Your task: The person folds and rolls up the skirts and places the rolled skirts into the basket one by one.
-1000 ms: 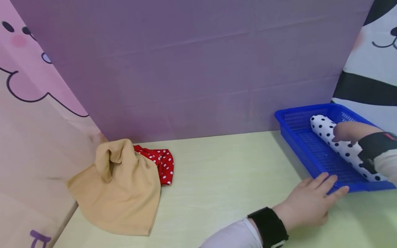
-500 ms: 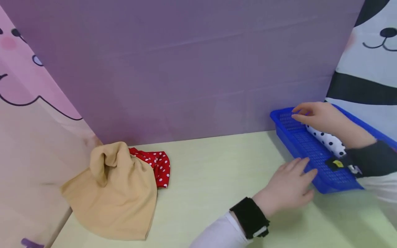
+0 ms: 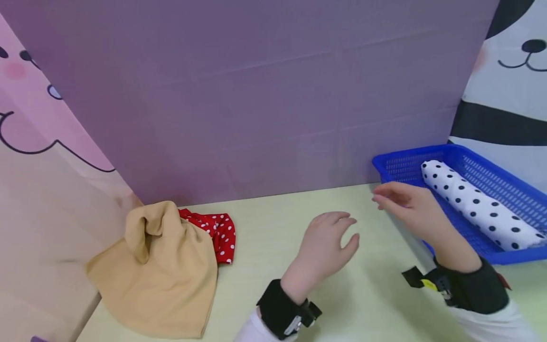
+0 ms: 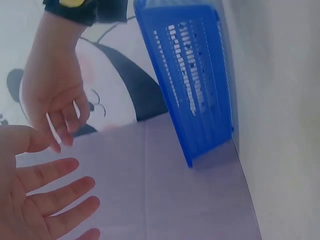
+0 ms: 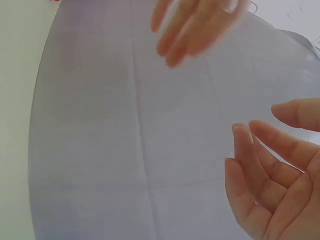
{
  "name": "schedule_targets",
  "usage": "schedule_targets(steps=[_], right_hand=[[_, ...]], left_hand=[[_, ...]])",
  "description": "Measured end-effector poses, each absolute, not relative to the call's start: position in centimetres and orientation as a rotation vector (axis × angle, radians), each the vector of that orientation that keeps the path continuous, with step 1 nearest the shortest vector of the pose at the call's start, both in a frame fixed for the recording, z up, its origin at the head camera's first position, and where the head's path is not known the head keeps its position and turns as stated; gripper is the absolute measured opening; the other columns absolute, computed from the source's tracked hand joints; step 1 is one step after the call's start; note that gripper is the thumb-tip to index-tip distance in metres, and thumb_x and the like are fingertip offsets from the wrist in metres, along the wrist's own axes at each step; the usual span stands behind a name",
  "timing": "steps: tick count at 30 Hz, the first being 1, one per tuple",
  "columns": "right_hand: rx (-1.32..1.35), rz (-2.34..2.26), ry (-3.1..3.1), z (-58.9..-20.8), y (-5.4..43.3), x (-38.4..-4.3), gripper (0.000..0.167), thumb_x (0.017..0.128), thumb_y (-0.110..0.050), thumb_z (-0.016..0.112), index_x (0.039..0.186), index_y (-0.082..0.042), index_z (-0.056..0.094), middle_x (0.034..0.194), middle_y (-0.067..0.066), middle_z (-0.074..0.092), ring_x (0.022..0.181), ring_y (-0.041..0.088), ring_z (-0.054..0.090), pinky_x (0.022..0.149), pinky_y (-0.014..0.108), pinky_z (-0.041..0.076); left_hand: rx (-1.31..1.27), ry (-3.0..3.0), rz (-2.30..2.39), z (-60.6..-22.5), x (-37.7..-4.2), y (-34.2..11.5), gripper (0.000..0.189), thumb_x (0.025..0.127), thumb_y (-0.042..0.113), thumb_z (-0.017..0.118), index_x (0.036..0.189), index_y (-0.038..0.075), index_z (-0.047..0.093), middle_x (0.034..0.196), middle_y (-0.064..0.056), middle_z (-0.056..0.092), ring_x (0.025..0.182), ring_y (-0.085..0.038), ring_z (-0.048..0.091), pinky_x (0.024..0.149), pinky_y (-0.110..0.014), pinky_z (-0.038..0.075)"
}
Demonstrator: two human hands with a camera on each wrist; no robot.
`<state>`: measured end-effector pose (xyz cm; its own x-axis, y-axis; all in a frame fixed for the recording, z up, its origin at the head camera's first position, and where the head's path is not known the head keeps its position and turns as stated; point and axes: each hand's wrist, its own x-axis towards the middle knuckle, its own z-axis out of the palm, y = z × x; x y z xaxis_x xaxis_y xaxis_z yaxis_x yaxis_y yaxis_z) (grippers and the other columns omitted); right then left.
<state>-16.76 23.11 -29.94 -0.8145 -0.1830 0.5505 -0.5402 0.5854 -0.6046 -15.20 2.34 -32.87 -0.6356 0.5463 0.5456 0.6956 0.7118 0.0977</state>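
Observation:
My left hand (image 3: 322, 242) hovers over the middle of the table, fingers loosely extended and holding nothing. To its right, my right hand (image 3: 412, 209) hangs in the air by the left rim of the blue plastic basket (image 3: 504, 259), its fingers relaxed around nothing. Inside the basket lies a rolled white cloth (image 3: 480, 202) with black dots, along the right side. A tan cloth (image 3: 171, 280) lies crumpled at the table's left, partly covering a red cloth (image 3: 224, 235) with white dots. In the left wrist view the basket (image 4: 185, 85) appears beyond both hands.
A purple backdrop (image 3: 265, 104) rises behind the pale green table (image 3: 273, 285). Printed side panels stand at both ends, a pink cartoon panel (image 3: 38, 95) at left and a panda panel (image 3: 513, 90) at right, close to the basket.
My right hand has left the rolled dotted cloth and moved left out of the basket. My left hand has come off the basket's rim and moved left. The rolled cloth stays in the basket.

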Motion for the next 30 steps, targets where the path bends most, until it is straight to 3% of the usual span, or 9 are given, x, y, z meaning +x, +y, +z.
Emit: schedule_targets(steps=[2, 4, 16, 23, 30], right_hand=[[0.562, 1.168, -2.411, -30.3, 22.8, -16.5, 0.017, 0.091, -0.008, 0.061, 0.105, 0.000, 0.067, 0.084, -0.025, 0.060, 0.073, -0.006, 0.058, 0.065, 0.011, 0.047], [0.550, 1.188, -2.428, -30.6, 22.4, -16.3, 0.017, 0.091, -0.009, 0.061, 0.106, -0.001, 0.066, 0.083, -0.024, 0.060, 0.073, -0.004, 0.058, 0.065, 0.013, 0.047], [0.590, 1.297, -2.476, -32.1, 19.5, -16.2, 0.017, 0.094, -0.010, 0.058, 0.106, -0.001, 0.066, 0.089, 0.007, 0.068, 0.074, 0.000, 0.060, 0.066, 0.021, 0.049], [0.626, 1.392, -2.520, -32.6, 17.8, -16.7, 0.019, 0.094, -0.011, 0.057, 0.108, 0.001, 0.065, 0.093, 0.010, 0.068, 0.076, 0.005, 0.061, 0.069, 0.023, 0.050], [0.677, 1.384, -2.616, -33.9, 15.7, -17.0, 0.020, 0.093, -0.013, 0.058, 0.107, -0.001, 0.065, 0.094, 0.009, 0.069, 0.077, 0.011, 0.062, 0.070, 0.025, 0.051]], left_hand=[[-0.897, -2.442, -0.461, -33.2, -15.0, 1.1, 0.026, 0.093, 0.029, 0.057, 0.112, 0.014, 0.067, 0.117, -0.001, 0.066, 0.111, -0.015, 0.060, 0.097, -0.029, 0.045], [-0.849, -2.454, -0.503, -33.6, -14.9, 0.1, 0.025, 0.092, 0.028, 0.058, 0.110, 0.013, 0.068, 0.115, -0.001, 0.066, 0.110, -0.016, 0.060, 0.097, -0.030, 0.045], [-0.594, -2.539, -0.722, -35.5, -15.1, -5.4, 0.024, 0.090, 0.021, 0.062, 0.109, 0.007, 0.068, 0.114, -0.008, 0.066, 0.109, -0.025, 0.060, 0.094, -0.041, 0.047], [-0.416, -2.555, -0.777, -35.6, -15.9, -9.4, 0.025, 0.090, 0.021, 0.062, 0.109, 0.007, 0.068, 0.116, -0.011, 0.065, 0.110, -0.029, 0.060, 0.093, -0.045, 0.048], [-0.144, -2.576, -0.806, -35.5, -16.1, -15.5, 0.027, 0.089, 0.016, 0.061, 0.110, 0.000, 0.066, 0.115, -0.019, 0.064, 0.110, -0.035, 0.059, 0.095, -0.048, 0.045]])
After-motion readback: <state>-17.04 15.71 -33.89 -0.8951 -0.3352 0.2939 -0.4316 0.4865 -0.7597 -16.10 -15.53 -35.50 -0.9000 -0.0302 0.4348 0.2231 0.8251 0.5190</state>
